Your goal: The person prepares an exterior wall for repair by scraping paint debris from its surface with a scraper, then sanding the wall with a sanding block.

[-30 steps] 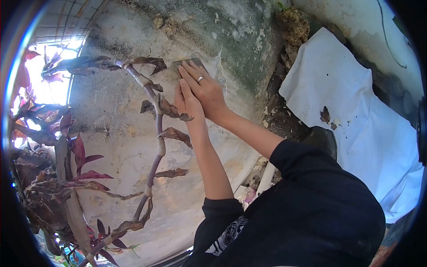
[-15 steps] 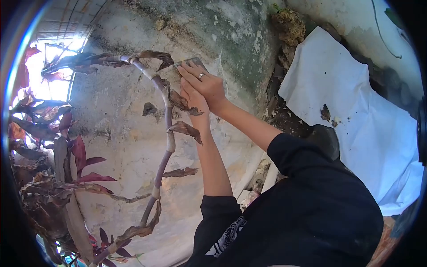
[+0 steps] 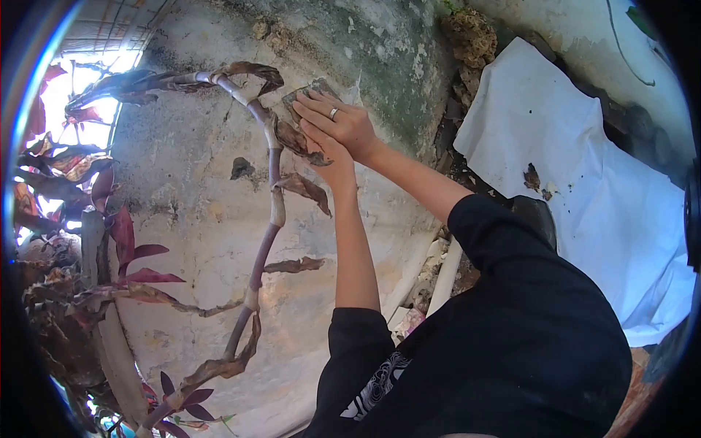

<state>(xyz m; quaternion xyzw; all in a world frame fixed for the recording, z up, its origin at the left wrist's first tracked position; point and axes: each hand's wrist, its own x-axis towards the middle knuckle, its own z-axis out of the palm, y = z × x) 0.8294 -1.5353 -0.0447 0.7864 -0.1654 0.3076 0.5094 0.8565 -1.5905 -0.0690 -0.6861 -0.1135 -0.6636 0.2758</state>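
Note:
Against the stained, peeling wall [image 3: 212,175], a grey, flat, rectangular piece [image 3: 298,95] is held under both hands; its exact kind cannot be made out. My right hand [image 3: 345,130], with a ring on one finger, lies over its lower right part, fingers extended together across it. My left hand [image 3: 336,162] is just below, partly overlapped by the right one, and grips the piece from the lower side. A dry curled leaf on a bent purple plant stem [image 3: 275,164] hangs in front of the left hand and hides part of it.
The stem arches close along the left of my arms, with several withered leaves. Dry and purple foliage [image 3: 128,248] crowds the left edge. A white sheet [image 3: 540,124] with bits of debris lies at right. A pale pipe [image 3: 445,277] runs below my right forearm.
Both hands and the grey piece have shifted slightly up and to the right over the wall. The view has moved a little, and the plant appears somewhat higher.

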